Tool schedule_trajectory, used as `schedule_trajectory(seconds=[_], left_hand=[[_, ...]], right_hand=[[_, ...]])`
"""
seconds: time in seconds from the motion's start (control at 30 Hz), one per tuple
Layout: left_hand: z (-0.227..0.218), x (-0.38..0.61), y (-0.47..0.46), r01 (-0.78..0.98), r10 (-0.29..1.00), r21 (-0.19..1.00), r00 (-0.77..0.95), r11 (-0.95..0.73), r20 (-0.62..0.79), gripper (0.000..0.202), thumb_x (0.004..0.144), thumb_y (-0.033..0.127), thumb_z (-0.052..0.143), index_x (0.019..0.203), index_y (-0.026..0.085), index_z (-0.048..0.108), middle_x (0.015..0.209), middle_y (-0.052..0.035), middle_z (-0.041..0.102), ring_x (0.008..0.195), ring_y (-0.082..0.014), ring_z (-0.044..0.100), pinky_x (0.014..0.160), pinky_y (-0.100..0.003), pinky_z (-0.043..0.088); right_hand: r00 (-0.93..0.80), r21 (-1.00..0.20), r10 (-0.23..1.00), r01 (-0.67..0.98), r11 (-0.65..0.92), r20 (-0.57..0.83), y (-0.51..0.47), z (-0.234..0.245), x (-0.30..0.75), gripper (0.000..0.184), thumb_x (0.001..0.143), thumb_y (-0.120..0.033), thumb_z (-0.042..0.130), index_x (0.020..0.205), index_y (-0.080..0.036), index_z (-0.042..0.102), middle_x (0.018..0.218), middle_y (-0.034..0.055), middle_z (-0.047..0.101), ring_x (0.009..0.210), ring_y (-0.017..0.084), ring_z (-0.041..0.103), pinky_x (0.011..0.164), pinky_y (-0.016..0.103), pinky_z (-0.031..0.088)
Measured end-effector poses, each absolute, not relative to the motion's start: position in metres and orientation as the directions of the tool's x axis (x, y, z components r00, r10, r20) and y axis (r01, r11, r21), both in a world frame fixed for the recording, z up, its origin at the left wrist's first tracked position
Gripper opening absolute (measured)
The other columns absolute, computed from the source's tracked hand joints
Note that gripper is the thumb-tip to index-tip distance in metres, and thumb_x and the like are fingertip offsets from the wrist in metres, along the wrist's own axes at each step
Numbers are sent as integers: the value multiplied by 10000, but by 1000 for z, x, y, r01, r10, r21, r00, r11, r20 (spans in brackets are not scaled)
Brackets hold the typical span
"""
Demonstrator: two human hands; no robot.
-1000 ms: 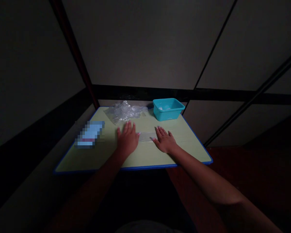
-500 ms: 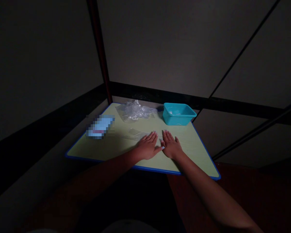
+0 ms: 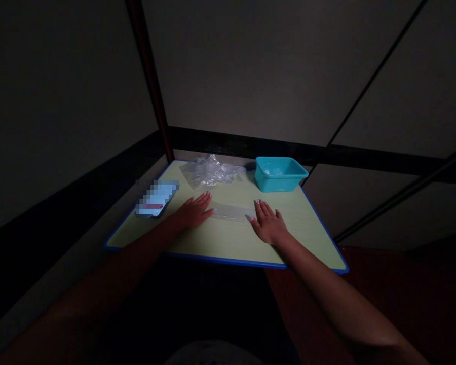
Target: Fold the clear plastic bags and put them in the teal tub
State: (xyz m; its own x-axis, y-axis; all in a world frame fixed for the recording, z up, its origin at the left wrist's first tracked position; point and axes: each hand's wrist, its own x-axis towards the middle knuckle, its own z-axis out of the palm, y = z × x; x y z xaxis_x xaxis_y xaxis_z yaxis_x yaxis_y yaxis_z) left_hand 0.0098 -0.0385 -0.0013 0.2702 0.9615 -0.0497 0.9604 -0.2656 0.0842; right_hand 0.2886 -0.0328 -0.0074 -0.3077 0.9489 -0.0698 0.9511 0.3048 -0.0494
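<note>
On the bench (image 3: 231, 246), read as a dial with twelve at the far edge, the layout matches that of half a second earlier except near the centre: the left hand (image 3: 193, 210), then beside the right hand (image 3: 269, 224), now lies well apart from it toward nine o'clock, exposing the middle of a flat strip of clear film (image 3: 233, 213) between the two. The bench top is pale yellow-green, rimmed in blue. At one o'clock stands a turquoise, rounded-rectangular tub (image 3: 277, 183), smooth-walled; at eleven, a crumpled, glossy mass of transparent plastic (image 3: 213, 172); at ten, a pixel-masked oblong (image 3: 158, 196), pale blue above. The film is thin, elongated and nearly colourless. Both hands are palm down. The right fingers point to eleven o'clock, the middle ones close together, thumb and little finger splayed; the left fingers point to two, held together, thumb apart. Contact beneath the palms is hidden.
</note>
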Motion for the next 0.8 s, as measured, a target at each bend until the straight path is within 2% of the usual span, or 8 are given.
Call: schedule_trajectory(seconds=[0.17, 0.23, 0.37, 0.47, 0.6, 0.8], left_hand=[[1, 31, -45, 983, 985, 67, 170, -170, 12, 652, 976, 447, 278, 1496, 56, 237, 1571, -207, 159, 1468, -300, 135, 1135, -562, 170], [4, 54, -50, 976, 979, 81, 200, -202, 31, 646, 983, 468, 258, 1500, 81, 244, 1583, -174, 149, 1474, -279, 111, 1150, -531, 161], [8, 113, -57, 919, 929, 143, 370, -368, 17, 693, 972, 576, 169, 1518, 152, 221, 1595, -71, 157, 1479, -204, 106, 1174, -441, 169], [5, 147, -55, 843, 878, 278, 478, -461, 6, 749, 964, 594, 110, 1529, 104, 138, 1597, -103, 111, 1480, -223, 103, 1172, -471, 158], [-2, 154, -47, 854, 890, 282, 456, -437, -1, 756, 963, 598, 93, 1526, 96, 153, 1591, -115, 152, 1473, -225, 143, 1168, -462, 182], [-6, 108, -42, 924, 942, 194, 335, -328, -1, 685, 979, 544, 198, 1511, 114, 230, 1587, -120, 172, 1474, -231, 138, 1172, -460, 165]], right_hand=[[-309, -57, 948, 951, 305, -81, -34, -6, 288, 724, 965, -553, 126, 1540, -120, 48, 1603, 98, 55, 1474, 223, 59, 1146, 533, 145], [-306, -52, 949, 952, 302, -75, -34, -5, 288, 713, 970, -537, 131, 1540, -115, 57, 1602, 96, 62, 1473, 220, 68, 1148, 526, 149], [-303, -13, 949, 953, 303, -89, -34, -4, 289, 656, 982, -447, 154, 1539, -115, 60, 1604, 89, 58, 1473, 215, 72, 1151, 523, 147], [-325, 12, 937, 944, 329, -127, -33, -2, 290, 638, 974, -405, 207, 1541, -139, 83, 1606, 68, 36, 1475, 214, 49, 1150, 520, 159], [-324, 23, 936, 944, 330, -138, -33, -1, 289, 635, 971, -389, 211, 1540, -134, 95, 1605, 56, 30, 1474, 213, 48, 1149, 519, 173], [-297, -2, 950, 954, 298, -98, -33, -4, 287, 643, 976, -396, 166, 1538, -105, 54, 1603, 74, 58, 1472, 209, 78, 1150, 526, 170]])
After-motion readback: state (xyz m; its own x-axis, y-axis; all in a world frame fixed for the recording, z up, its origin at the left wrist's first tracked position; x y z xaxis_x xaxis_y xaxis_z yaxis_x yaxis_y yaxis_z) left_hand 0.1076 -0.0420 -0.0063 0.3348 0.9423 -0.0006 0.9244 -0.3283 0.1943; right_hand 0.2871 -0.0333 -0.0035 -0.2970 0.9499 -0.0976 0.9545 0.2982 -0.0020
